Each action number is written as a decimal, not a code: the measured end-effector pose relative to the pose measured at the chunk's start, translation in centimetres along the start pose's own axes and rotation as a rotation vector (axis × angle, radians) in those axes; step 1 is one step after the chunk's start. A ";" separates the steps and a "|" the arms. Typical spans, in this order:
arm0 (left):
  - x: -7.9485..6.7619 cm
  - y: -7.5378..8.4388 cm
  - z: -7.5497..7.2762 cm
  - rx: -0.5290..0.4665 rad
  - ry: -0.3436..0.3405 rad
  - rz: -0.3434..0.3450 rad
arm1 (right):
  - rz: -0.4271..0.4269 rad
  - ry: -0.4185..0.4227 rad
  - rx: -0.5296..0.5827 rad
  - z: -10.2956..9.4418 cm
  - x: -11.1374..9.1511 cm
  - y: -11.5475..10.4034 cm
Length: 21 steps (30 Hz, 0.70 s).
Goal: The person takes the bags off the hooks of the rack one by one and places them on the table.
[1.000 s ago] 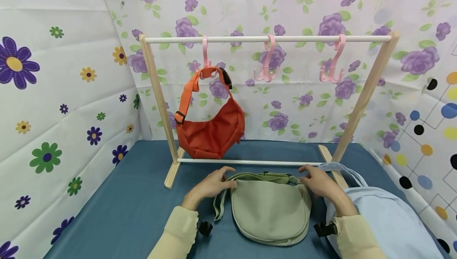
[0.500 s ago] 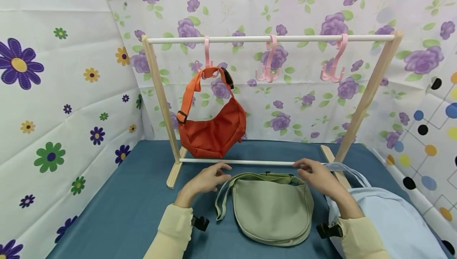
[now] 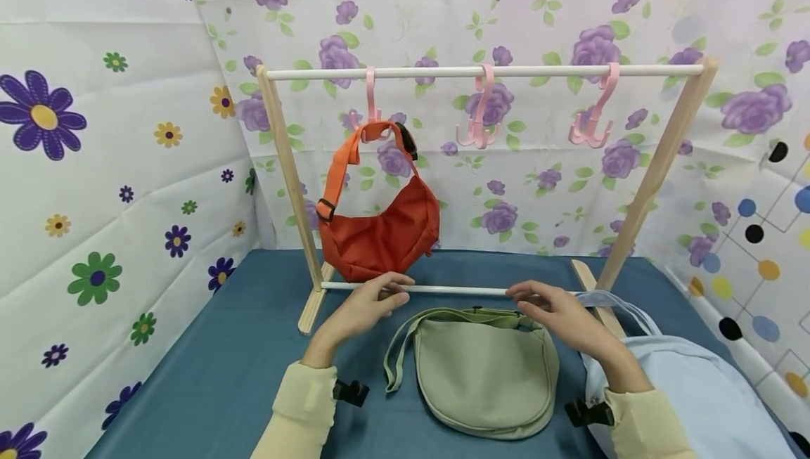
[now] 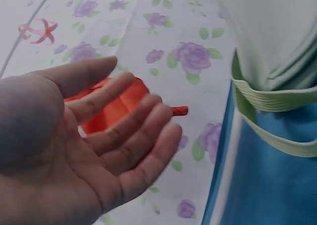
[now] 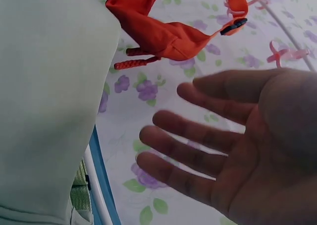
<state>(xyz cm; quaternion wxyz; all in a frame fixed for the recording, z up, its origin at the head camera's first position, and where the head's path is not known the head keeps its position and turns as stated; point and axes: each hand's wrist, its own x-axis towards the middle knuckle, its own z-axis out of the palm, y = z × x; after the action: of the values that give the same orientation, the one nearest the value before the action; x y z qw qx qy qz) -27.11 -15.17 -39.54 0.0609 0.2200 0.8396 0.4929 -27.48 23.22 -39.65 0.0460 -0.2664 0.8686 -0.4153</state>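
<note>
A sage green shoulder bag lies flat on the blue cloth, its strap looped out at the upper left. My left hand hovers by the bag's upper left corner with loosely bent fingers and nothing in them. Over its upper right corner is my right hand, likewise holding nothing. Both wrist views show the palms bare, the left hand and the right hand with fingers spread. An orange-red bag hangs by its strap from the left pink hook.
A wooden rack with a white top rail stands at the back. Two more pink hooks, the middle hook and the right hook, hang bare. A light blue bag lies at the right. Patterned sheets surround the cloth-covered table.
Both hands have drawn back from the green bag's top corners and lifted slightly toward the rack's lower rail. The bag has stayed in place on the cloth.
</note>
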 end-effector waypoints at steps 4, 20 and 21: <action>-0.3 1.0 -0.5 -0.039 0.029 0.047 | -0.050 -0.036 0.013 0.4 0.1 -0.3; -0.5 2.1 -1.1 -0.161 0.270 0.235 | -0.181 -0.073 0.083 2.1 0.5 -1.5; -0.5 2.2 -1.1 -0.174 0.285 0.246 | -0.184 -0.078 0.083 2.2 0.5 -1.6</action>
<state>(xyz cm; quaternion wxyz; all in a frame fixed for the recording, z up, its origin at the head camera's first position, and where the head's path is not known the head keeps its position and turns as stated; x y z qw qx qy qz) -26.36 -15.38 -37.16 -0.1002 0.2428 0.7609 0.5933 -26.60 20.63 -39.84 0.0523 -0.3588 0.8202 -0.4425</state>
